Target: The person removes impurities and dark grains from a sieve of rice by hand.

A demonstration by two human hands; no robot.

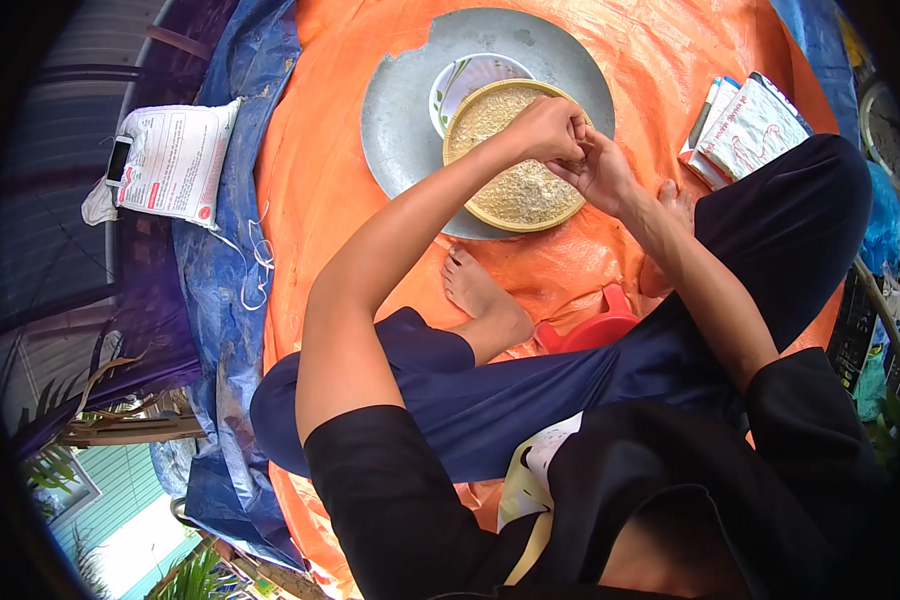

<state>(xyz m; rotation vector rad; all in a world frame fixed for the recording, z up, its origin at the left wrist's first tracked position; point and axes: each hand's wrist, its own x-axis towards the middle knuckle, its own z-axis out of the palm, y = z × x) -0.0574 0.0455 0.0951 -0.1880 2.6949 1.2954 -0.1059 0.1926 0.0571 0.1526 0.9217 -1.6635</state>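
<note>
Over a round yellow-rimmed sieve or shallow basket (490, 118) full of pale, coarse meal, my two hands meet. My left hand (550, 130) is closed, its fingers curled in against the fingers of the other. My right hand (598, 175) is closed too, thumb and fingers pressed together at the sieve's right side. Anything between the fingers is too small or hidden to make out. Partly beneath the sieve is a white dish (460, 85) with a green leaf pattern. Both rest on a wide grey metal tray (395, 140) with a ragged notch in its rim.
An orange tarp (320, 180) covers the ground, bordered by blue tarp (215, 330). A white printed sack (175, 160) lies at left, folded printed bags (755, 125) at right. Below me is a red plastic stool (600, 325); my bare feet (480, 295) flank the tray's near side.
</note>
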